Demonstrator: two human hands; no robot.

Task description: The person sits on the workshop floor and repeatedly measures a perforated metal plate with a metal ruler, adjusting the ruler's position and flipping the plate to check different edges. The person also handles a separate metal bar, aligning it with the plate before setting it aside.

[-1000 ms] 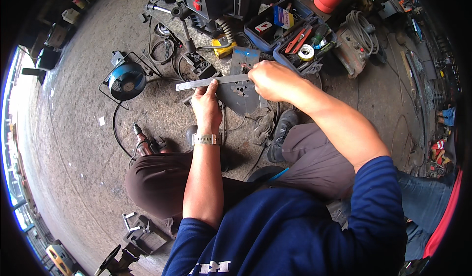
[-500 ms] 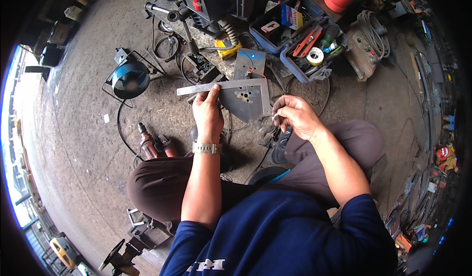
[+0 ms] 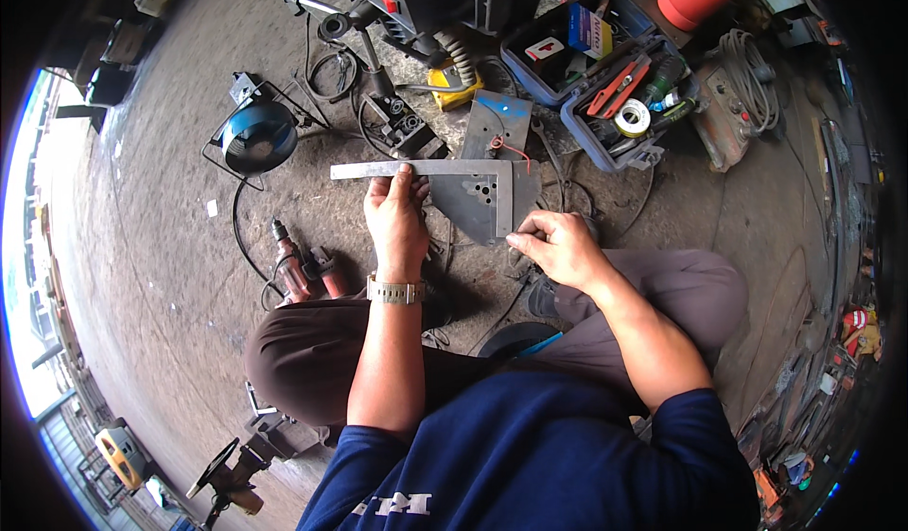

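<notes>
A flat L-shaped steel square [image 3: 449,168] spans above a dark metal plate [image 3: 454,207] with several holes in it. My left hand [image 3: 395,224] grips the square's long arm, thumb on top and fingers curled beneath. At the lower end of the short arm, my right hand [image 3: 560,247] is pinched closed, its thumb and forefinger on the square's tip. Whether those fingers also hold something small is hidden. Beyond the square stands a grey metal piece [image 3: 496,124] with a blue mark, and a red wire [image 3: 511,145] lies across it.
An open blue toolbox [image 3: 567,105] with tape and hand tools is at the far right. Nearby sits a grey box [image 3: 728,115] with coiled cable. To the left are a blue fan [image 3: 260,139] and a red drill [image 3: 288,264]. A yellow tool [image 3: 452,87] lies behind.
My right hand has moved slightly left and down, onto the short arm's tip. The square has turned slightly, its left end lower. The surroundings have shifted in view.
</notes>
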